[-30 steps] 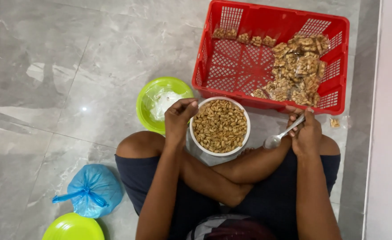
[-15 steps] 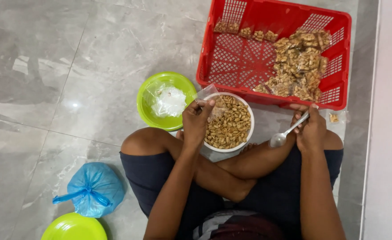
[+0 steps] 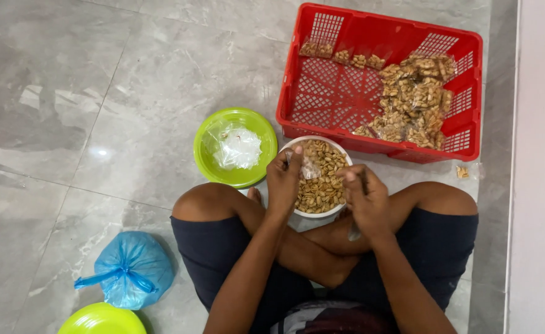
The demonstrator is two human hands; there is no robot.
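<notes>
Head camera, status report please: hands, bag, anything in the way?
Left hand pinching small clear bag over bowl of peanuts. Right hand holding spoon. Nothing in the way.

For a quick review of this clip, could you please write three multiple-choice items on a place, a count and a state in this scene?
1. Where is the red crate?
A. Beyond the white bowl
B. Beside the blue bag
C. On the person's lap

2. How many green bowls show?
A. One
B. Two
C. Four

3. What does the left hand hold?
A. Nothing
B. A lid
C. A small clear bag

A: the crate lies past the white bowl.
B: one green bowl by the peanuts, another at the bottom edge.
C: the clear bag hangs over the peanuts.
</notes>
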